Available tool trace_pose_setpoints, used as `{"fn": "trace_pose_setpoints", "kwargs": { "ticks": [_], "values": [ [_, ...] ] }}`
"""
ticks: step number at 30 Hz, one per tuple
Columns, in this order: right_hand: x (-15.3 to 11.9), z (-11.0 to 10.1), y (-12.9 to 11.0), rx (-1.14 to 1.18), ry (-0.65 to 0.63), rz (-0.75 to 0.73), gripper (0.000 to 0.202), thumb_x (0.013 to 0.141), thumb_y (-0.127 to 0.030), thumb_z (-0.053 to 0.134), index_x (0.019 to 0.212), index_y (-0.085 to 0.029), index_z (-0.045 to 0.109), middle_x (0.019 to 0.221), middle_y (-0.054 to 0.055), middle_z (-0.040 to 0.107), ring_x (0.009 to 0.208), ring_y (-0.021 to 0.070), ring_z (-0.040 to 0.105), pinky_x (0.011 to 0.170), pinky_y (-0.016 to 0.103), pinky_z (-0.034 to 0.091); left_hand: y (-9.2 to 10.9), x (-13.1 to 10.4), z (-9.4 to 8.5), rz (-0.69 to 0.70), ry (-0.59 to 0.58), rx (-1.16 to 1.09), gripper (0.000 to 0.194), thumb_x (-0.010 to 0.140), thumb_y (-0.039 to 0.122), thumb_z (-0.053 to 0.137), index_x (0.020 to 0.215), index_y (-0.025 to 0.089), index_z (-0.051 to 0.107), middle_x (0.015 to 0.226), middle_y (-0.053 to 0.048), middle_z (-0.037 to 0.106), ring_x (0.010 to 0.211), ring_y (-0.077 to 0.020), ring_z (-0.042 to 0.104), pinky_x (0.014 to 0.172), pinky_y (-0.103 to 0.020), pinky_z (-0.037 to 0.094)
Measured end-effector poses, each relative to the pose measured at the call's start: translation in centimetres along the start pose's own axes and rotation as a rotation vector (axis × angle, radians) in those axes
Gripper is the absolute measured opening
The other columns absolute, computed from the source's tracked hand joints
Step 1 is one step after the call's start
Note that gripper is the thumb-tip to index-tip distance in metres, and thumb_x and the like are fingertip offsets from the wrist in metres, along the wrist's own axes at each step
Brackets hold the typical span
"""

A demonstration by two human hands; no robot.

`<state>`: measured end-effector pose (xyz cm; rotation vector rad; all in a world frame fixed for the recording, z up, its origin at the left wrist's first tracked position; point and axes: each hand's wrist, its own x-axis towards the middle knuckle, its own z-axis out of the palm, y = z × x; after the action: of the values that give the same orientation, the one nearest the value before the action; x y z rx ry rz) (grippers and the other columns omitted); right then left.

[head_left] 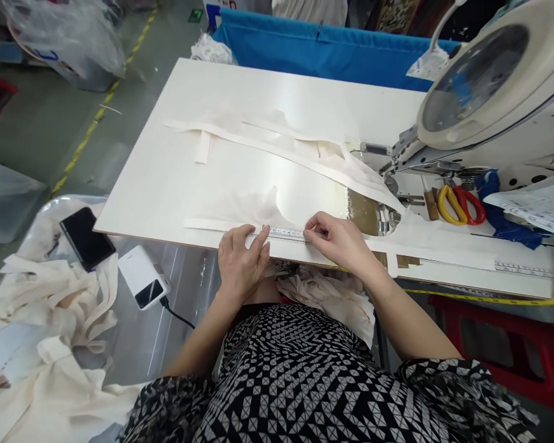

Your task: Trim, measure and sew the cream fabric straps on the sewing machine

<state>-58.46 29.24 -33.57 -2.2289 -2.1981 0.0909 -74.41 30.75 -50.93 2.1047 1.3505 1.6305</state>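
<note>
The cream fabric (256,206) lies on the surface (143,184) along the printed scale (284,232), apparently held flat by the left hand (244,255), loosely open, fingertips pressing. The right hand (335,237) is nearly pinched; whether it grips cloth, I cannot tell. The piece looks thin, soft, its top edge curving to a peak.

L fingers (233,239) + R fingers (321,220) at marked wht strip (284,232), nr tbl (143,184) edge; cream fabric (258,208) just behind.
</note>
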Motion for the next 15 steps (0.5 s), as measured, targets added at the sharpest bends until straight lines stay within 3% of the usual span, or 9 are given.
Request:
{"fn": "trace_pose_setpoints", "kwargs": {
  "ticks": [8,12,15],
  "values": [
    [0.8,1.4,-1.6,-0.123,-0.041,-0.005,0.01,0.094,-0.028,0.051,0.097,-0.022,0.059,0.077,0.0,0.066,0.069,0.0182,0.054,0.057,0.029,0.025,-2.5,0.1,-1.3,0.013,-0.013,-0.065,0.035,0.096,0.028,0.054,0.13,0.027,0.064,0.119,-0.013,0.059,0.11,-0.028,0.051,0.097,-0.045,0.043],
    [1.3,2.0,-2.5,-0.135,-0.057,-0.015,0.008,0.094,-0.024,0.052,0.098,-0.021,0.058,0.082,0.001,0.067,0.073,0.0189,0.056,0.059,0.029,0.026,-1.1,1.7,-2.4,0.143,0.128,-0.165,0.048,0.098,0.025,0.049,0.145,0.024,0.045,0.121,-0.013,0.06,0.114,-0.0265,0.053,0.102,-0.042,0.041],
    [1.7,2.6,-3.1,-0.125,-0.05,-0.015,0.008,0.095,-0.025,0.051,0.099,-0.021,0.058,0.087,0.002,0.068,0.077,0.0196,0.057,0.059,0.029,0.027,0.6,2.0,-1.8,0.283,0.053,-0.246,0.057,0.1,0.023,0.044,0.154,0.018,0.026,0.127,-0.013,0.061,0.118,-0.0245,0.055,0.106,-0.04,0.042]
  ]
}}
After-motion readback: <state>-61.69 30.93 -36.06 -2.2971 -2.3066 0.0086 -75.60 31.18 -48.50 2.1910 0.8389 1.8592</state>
